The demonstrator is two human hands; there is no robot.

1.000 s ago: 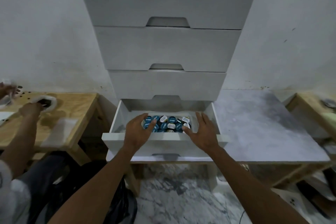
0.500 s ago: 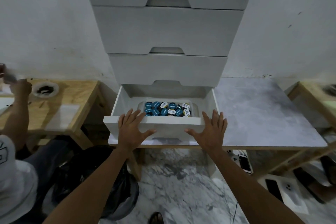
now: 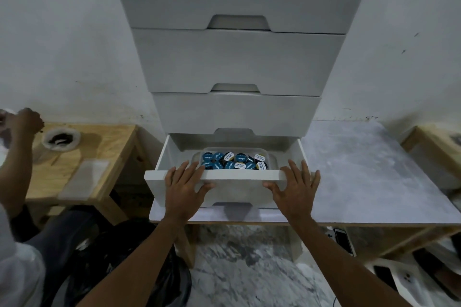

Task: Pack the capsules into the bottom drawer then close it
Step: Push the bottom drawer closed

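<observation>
Both hands moved off the capsules (image 3: 233, 161) onto the bottom drawer (image 3: 224, 188) front at 6 o'clock; left hand (image 3: 183, 188) and right hand (image 3: 295, 190) fingers splayed wide, holding nothing, so push evenly, straight toward 12.

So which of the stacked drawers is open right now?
The bottom drawer, pulled out with capsules showing inside; the three above sit flush and shut.

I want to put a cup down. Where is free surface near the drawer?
Bare: the grey tabletop right of the bottom drawer, up to the wall. Crowded: the drawer, where a tray of capsules fills the middle.
</observation>
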